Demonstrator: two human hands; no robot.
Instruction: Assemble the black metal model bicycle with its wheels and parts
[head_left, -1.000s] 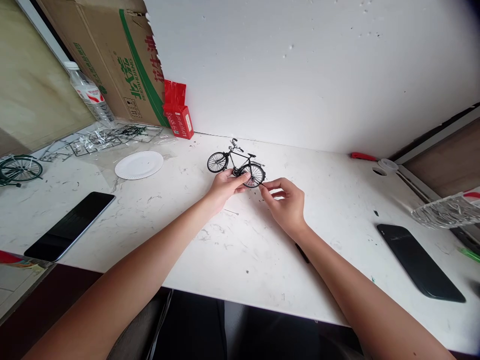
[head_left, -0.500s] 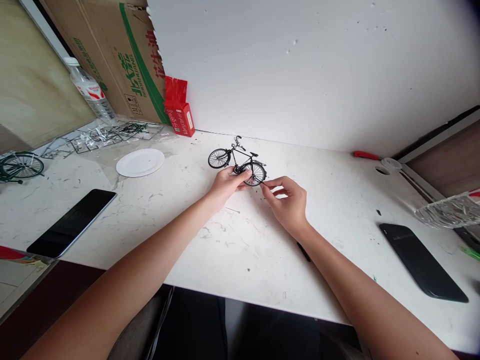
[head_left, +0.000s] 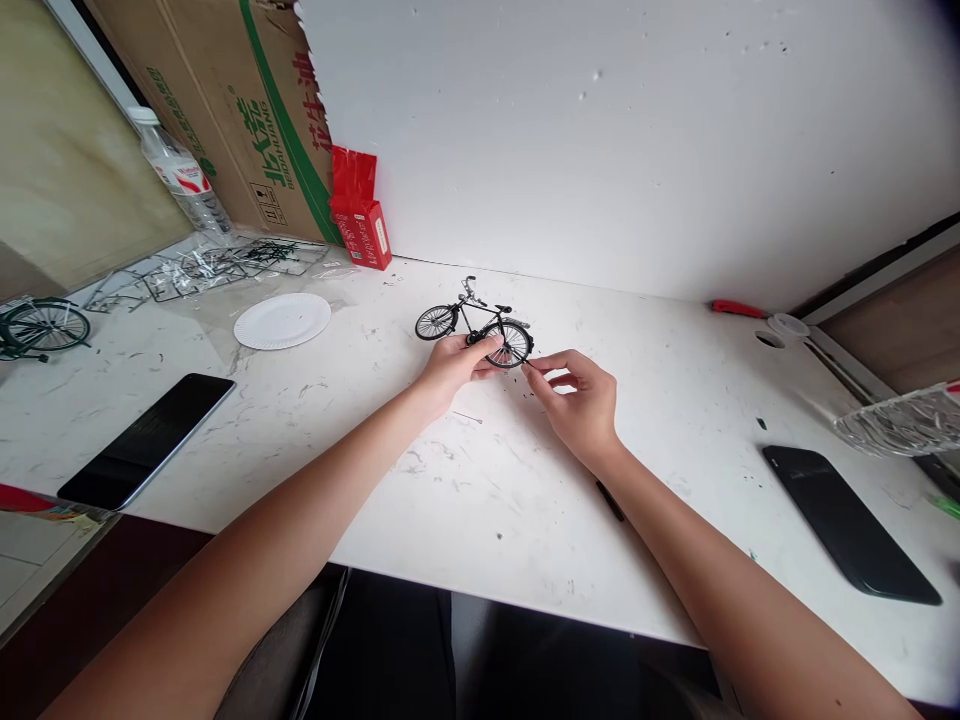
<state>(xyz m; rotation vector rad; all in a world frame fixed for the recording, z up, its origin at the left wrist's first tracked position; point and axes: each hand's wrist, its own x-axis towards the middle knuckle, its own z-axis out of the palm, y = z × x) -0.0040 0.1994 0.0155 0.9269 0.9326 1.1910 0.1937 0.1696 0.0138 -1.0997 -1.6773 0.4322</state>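
A small black model bicycle [head_left: 480,315] is held above the white table, its front wheel to the left and its rear wheel to the right. My left hand [head_left: 454,370] grips it near the pedals and rear wheel, the thumb lying across the wheel. Just right of the rear wheel, my right hand [head_left: 574,395] is closed in a pinch, with a small dark piece showing at its fingertips. What that piece is, and whether it touches the wheel, I cannot make out. A thin pin-like rod [head_left: 468,417] lies on the table below my left hand.
At left are a white paper plate [head_left: 282,322], a phone [head_left: 146,440], plastic part frames [head_left: 202,270], a bottle [head_left: 176,170] and another model bicycle [head_left: 45,328]. A red box [head_left: 364,230] stands behind. At right lie a dark flat object [head_left: 847,520] and a red tool [head_left: 739,308].
The bicycle's handlebar end has tilted slightly between the frames. Both hands keep nearly the same places and grips, and the whole view has shifted a little.
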